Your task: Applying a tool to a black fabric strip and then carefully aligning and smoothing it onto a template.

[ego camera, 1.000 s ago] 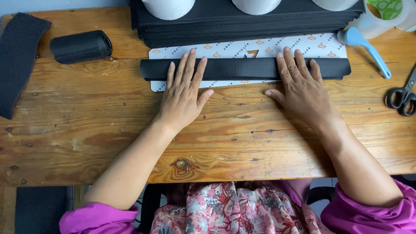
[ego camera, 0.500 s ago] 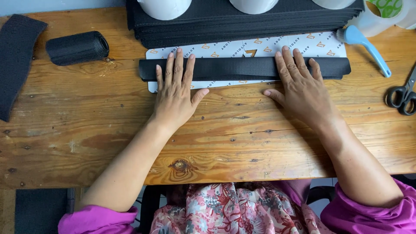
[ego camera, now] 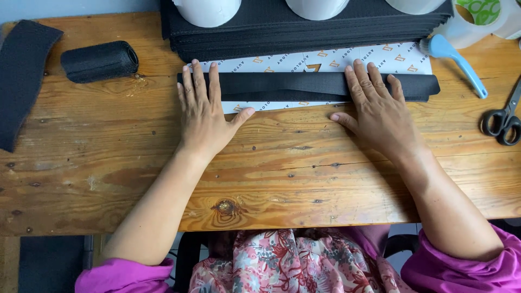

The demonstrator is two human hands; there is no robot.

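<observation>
**Both hands flat on a folded black strip near the counter's far edge**

A long, folded black fabric strip [ego camera: 304, 86] lies crosswise on a white printed sheet [ego camera: 325, 58], towards the far edge of the wooden counter [ego camera: 271, 163]. The left hand [ego camera: 205, 111] lies palm down with its fingers spread and flat over the strip's left end, thumb stretched out to the side on the sheet's near edge. The right hand [ego camera: 380, 111] presses flat in the same way on the strip's right part, fingers laid across the fabric, thumb on the bare wood just short of it. Neither hand grips anything; both are open and pressing down.

Beyond the sheet, along the far edge, sits a stack of black fabric sheets [ego camera: 304, 27] with white rounded objects [ego camera: 209, 8] on top. Near the far left corner lies a rolled black piece [ego camera: 99, 61], and a flat black fabric piece [ego camera: 24, 76] hangs over the left edge. Towards the right edge lie a light blue handled tool [ego camera: 453, 57] and black-handled scissors [ego camera: 503, 122]; a tape roll [ego camera: 477, 19] stands in the far right corner.
</observation>
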